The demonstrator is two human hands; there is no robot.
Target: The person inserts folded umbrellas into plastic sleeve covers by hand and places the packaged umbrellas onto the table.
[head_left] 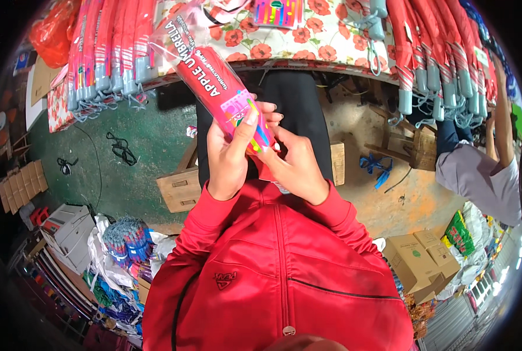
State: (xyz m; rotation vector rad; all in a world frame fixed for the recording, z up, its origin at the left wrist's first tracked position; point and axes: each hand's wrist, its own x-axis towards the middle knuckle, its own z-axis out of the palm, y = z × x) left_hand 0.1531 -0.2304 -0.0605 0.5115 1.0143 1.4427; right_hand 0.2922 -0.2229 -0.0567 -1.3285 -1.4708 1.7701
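A folded red umbrella [205,73] in a clear printed plastic sleeve slants up and to the left in front of my lap. Around its lower part sits a bright pink, multicoloured label [250,120]. My left hand [229,152] is wrapped round the umbrella at this label, thumb lying on top. At its lower end my right hand [299,167] closes on the sleeve and label, with the thumb pressed against them. Below my right hand a bit of red cloth and a grey end show; the rest there is hidden by the fingers.
Wrapped red umbrellas with grey handles and cord loops hang over the table edge, one row left [112,52], one right [442,58]. On the flowered tablecloth [308,41] lie colourful labels [277,13]. Cardboard boxes [416,263] stand at right. A person in grey [477,175] sits far right.
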